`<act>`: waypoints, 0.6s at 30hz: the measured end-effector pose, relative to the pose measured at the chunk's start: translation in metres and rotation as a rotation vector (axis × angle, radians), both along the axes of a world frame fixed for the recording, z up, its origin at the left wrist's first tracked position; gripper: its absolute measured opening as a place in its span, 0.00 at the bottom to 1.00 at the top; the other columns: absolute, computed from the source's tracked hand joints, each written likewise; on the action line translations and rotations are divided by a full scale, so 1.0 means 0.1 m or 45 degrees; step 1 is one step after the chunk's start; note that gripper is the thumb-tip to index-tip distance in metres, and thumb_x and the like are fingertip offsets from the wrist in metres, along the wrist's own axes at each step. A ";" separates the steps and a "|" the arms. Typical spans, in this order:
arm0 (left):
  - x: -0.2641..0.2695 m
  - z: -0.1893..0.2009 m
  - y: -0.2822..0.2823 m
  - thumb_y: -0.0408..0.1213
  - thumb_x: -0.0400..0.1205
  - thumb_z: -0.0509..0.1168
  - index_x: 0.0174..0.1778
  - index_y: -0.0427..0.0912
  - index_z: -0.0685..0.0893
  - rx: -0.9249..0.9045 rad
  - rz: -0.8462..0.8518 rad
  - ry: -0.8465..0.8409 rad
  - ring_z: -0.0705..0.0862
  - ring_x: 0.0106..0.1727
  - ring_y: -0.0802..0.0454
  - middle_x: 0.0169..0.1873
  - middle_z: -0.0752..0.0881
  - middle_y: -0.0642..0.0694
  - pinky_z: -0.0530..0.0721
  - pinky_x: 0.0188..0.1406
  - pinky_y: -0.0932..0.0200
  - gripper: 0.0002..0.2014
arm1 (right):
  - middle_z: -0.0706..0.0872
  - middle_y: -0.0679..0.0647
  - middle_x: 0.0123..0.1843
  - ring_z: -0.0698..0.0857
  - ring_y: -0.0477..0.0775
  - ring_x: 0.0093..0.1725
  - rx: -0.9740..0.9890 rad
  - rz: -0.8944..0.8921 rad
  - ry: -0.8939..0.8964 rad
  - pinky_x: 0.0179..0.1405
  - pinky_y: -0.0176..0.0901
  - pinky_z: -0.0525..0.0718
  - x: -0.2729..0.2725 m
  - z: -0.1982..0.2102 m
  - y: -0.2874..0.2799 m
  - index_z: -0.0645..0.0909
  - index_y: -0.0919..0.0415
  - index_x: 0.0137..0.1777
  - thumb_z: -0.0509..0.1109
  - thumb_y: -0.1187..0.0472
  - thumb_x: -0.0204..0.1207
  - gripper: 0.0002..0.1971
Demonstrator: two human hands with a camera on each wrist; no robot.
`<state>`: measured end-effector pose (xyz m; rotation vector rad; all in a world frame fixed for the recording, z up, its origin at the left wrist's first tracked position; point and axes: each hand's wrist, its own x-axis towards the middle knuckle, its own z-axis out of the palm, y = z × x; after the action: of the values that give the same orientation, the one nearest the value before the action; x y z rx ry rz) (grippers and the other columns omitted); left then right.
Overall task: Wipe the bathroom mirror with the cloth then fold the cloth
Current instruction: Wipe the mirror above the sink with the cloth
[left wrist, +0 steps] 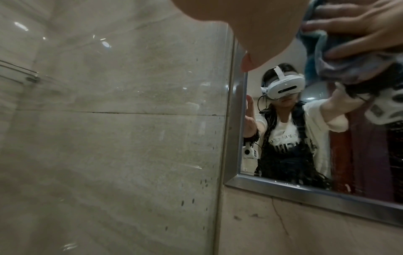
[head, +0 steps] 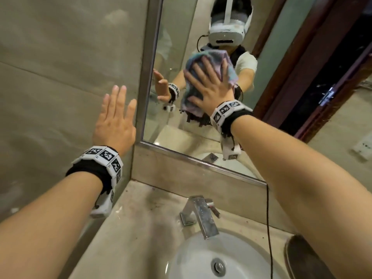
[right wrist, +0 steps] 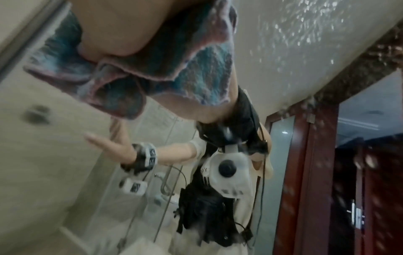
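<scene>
Blue-purple cloth (head: 209, 77) pressed flat on mirror (head: 181, 27) above the tap (head: 201, 216) by splayed right hand (head: 209, 85), left hand (head: 115, 121) released on wall; wiping underway, next sweep needs steady pressure.

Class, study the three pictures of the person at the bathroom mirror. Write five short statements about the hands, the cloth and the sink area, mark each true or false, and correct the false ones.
1. The right hand presses the cloth against the mirror with spread fingers. True.
2. The left hand holds a second cloth. False: it is open, holds nothing, and is raised in front of the wall tile beside the mirror.
3. The cloth is plain white. False: it is mottled blue and purple.
4. A metal tap stands behind the sink. True.
5. The cloth is neatly folded. False: it is bunched.
</scene>
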<state>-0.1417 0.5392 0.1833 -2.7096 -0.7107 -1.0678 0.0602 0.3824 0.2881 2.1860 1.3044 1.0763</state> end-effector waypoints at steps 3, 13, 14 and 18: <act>-0.01 0.00 0.00 0.28 0.72 0.66 0.73 0.35 0.68 -0.010 0.028 0.028 0.53 0.81 0.36 0.79 0.57 0.32 0.25 0.76 0.57 0.31 | 0.49 0.55 0.85 0.45 0.63 0.84 0.185 -0.078 0.020 0.72 0.71 0.32 -0.07 0.07 0.09 0.46 0.48 0.83 0.50 0.37 0.79 0.36; 0.03 -0.08 0.01 0.31 0.76 0.60 0.77 0.38 0.63 0.051 0.085 0.037 0.47 0.81 0.36 0.81 0.50 0.33 0.33 0.77 0.48 0.30 | 0.57 0.61 0.83 0.54 0.68 0.82 -0.047 0.007 0.247 0.71 0.78 0.40 -0.15 -1.14 0.29 0.54 0.56 0.83 0.62 0.44 0.77 0.37; 0.04 -0.09 0.02 0.30 0.75 0.60 0.76 0.38 0.64 0.069 0.088 0.033 0.48 0.81 0.35 0.80 0.51 0.33 0.35 0.77 0.47 0.30 | 0.58 0.61 0.83 0.55 0.68 0.82 -0.079 -0.001 0.232 0.70 0.78 0.39 -0.14 -1.28 0.29 0.55 0.57 0.82 0.64 0.45 0.76 0.38; 0.08 -0.14 0.04 0.30 0.74 0.60 0.75 0.38 0.64 0.119 0.106 0.030 0.50 0.81 0.34 0.80 0.53 0.32 0.38 0.77 0.45 0.30 | 0.50 0.59 0.85 0.46 0.65 0.83 -0.228 -0.034 0.233 0.71 0.71 0.25 -0.14 -1.73 0.22 0.45 0.56 0.83 0.61 0.49 0.80 0.37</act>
<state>-0.1340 0.5432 0.1694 -2.5858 -0.7430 -1.0217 0.0463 0.4049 0.1155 2.2000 1.3862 0.7325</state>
